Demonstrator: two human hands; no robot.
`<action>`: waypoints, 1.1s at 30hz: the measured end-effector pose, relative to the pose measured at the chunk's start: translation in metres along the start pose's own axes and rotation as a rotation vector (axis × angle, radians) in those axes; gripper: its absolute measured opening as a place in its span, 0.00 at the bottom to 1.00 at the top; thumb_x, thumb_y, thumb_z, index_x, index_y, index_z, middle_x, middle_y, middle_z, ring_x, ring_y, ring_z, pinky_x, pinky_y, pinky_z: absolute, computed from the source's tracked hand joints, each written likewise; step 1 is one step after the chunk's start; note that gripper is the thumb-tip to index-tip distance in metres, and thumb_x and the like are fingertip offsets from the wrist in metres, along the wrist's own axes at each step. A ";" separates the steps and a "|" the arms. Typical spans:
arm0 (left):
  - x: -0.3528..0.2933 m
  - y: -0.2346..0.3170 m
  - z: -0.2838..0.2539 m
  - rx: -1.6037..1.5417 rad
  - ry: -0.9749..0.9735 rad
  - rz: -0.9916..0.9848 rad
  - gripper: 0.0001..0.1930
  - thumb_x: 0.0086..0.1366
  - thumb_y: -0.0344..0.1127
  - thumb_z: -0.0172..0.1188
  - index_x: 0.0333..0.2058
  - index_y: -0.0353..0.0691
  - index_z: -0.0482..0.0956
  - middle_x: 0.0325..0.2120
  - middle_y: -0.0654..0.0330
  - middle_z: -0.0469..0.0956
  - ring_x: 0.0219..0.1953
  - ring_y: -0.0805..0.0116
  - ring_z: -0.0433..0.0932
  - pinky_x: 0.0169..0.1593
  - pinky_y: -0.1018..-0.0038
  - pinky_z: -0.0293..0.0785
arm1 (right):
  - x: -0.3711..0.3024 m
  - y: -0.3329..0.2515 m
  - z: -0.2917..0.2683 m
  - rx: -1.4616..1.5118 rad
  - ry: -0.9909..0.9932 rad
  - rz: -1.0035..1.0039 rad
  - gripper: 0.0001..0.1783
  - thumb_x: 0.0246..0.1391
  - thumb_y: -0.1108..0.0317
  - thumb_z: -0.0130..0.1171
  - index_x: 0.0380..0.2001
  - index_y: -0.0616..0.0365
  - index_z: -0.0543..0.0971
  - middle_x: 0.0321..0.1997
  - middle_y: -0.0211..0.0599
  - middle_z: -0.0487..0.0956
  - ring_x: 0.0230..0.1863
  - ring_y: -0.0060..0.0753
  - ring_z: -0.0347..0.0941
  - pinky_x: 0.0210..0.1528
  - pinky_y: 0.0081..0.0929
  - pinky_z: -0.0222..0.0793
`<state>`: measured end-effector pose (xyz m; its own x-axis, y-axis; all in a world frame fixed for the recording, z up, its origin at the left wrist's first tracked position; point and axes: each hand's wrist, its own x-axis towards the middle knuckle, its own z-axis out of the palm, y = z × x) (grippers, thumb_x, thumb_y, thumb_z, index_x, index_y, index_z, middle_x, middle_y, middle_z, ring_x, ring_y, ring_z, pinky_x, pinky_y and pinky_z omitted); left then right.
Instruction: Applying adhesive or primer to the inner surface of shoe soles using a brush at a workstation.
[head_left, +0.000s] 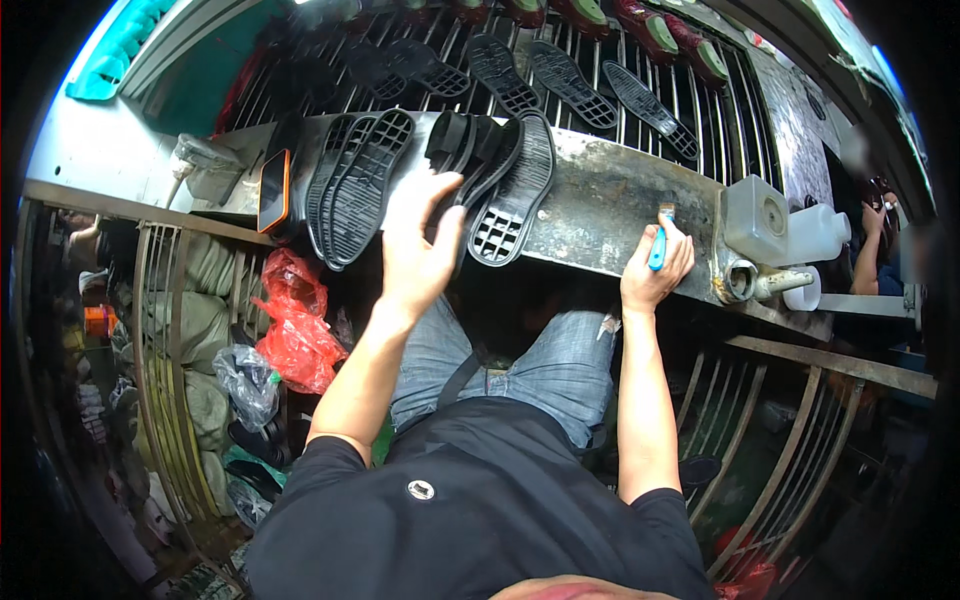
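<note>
My right hand (650,268) grips a small brush (658,248) by its blue handle, with the bristle end pointing away from me over the metal worktop. Over the near edge of the bench, my left hand (422,240) is open, thumb and fingers apart, nothing visible in it. Its fingertips are nearest to a bunch of black soles (478,150); whether they touch is unclear. Just right of these leans a black sole (515,190) with a gridded heel toward me. To the left of that hand, several more black soles (365,190) stand overlapped.
Behind the metal worktop (600,200), a barred rack (640,125) carries loose soles (575,85) and red-and-green shoe parts (655,35). An orange-edged phone (273,190) lies at left. Plastic containers (757,218) stand at right, near another person's hand (875,215). Red bags (295,320) hang below left.
</note>
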<state>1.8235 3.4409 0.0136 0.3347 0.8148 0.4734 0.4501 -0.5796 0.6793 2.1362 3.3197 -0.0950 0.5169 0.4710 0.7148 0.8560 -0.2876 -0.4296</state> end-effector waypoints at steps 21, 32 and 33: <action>0.002 -0.055 -0.038 0.465 -0.158 0.163 0.15 0.67 0.48 0.72 0.45 0.45 0.89 0.38 0.59 0.85 0.49 0.55 0.82 0.56 0.57 0.75 | -0.003 -0.005 0.004 0.020 -0.039 0.033 0.13 0.72 0.60 0.62 0.54 0.54 0.83 0.51 0.41 0.86 0.57 0.55 0.78 0.73 0.52 0.62; 0.017 -0.034 -0.051 -1.030 -0.120 -0.590 0.28 0.75 0.38 0.69 0.67 0.28 0.76 0.52 0.56 0.85 0.51 0.70 0.84 0.54 0.73 0.83 | 0.002 -0.001 -0.010 0.111 0.034 -0.016 0.14 0.67 0.65 0.67 0.54 0.53 0.83 0.52 0.41 0.85 0.57 0.54 0.79 0.70 0.51 0.66; 0.014 -0.004 -0.038 -1.211 -0.240 -0.507 0.35 0.80 0.44 0.63 0.76 0.32 0.62 0.60 0.48 0.81 0.56 0.58 0.85 0.56 0.65 0.86 | -0.002 0.001 -0.016 0.134 0.055 -0.028 0.14 0.68 0.64 0.66 0.54 0.54 0.83 0.52 0.42 0.85 0.57 0.54 0.79 0.70 0.51 0.67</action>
<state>1.7949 3.4555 0.0392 0.5425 0.8401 -0.0023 -0.4051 0.2640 0.8753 2.1363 3.3050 -0.0884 0.4952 0.4296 0.7551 0.8647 -0.1597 -0.4763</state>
